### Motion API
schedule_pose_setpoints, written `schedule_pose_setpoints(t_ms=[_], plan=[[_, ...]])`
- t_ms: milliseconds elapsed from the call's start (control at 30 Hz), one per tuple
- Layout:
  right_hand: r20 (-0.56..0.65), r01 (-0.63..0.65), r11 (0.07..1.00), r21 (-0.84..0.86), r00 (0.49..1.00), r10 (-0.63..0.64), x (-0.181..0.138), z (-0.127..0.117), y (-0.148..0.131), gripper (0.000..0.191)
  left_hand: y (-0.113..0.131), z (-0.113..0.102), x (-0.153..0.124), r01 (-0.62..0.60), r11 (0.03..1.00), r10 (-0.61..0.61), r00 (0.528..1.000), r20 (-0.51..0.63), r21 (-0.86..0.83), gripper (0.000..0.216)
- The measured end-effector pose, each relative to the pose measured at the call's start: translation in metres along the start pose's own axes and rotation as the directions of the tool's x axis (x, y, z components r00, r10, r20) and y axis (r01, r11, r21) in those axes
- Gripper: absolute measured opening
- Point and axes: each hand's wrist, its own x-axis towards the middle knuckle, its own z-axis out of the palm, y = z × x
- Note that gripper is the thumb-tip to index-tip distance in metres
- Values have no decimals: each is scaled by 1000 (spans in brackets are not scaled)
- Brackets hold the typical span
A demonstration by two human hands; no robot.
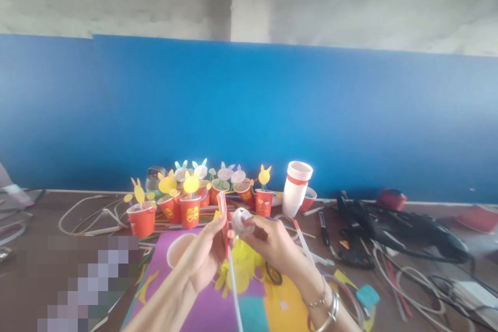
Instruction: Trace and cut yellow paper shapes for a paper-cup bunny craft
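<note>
My left hand (pixel 208 257) is closed on a narrow red-and-white strip (pixel 223 212) held upright, whose exact kind I cannot make out. A long pale stick (pixel 235 290) runs down from its lower end. Between the fingers of my right hand (pixel 272 241) is a small roll of whitish tape (pixel 241 219), close beside the strip. Below both hands, yellow paper cut-outs (pixel 238 270) lie on purple paper (pixel 159 264) and orange paper (pixel 286 303). Black-handled scissors (pixel 274 274) are partly hidden by my right hand.
Behind my hands stand several red paper cups (pixel 190 213) bearing paper rabbit figures. A stack of white cups (pixel 295 194) leans to their right. A marker (pixel 323 228), a black bag (pixel 400 233) and tangled cables (pixel 408 290) lie at right. A blue panel (pixel 249 114) borders the table.
</note>
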Motion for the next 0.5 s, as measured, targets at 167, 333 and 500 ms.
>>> schedule_pose_setpoints(t_ms=[167, 333, 500], plan=[[4, -28, 990, -135, 1000, 29, 0, -6, -5, 22, -1, 3, -1, -14, 1000, 13, 999, -45, -13, 15], [59, 71, 995, -75, 996, -67, 0, -9, -12, 14, 5, 0, 3, 20, 997, -24, 998, -52, -72, 13], [100, 123, 991, -46, 988, -118, 0, -10, -8, 15, 8, -4, 8, 94, 986, -100, 994, -34, -139, 16]])
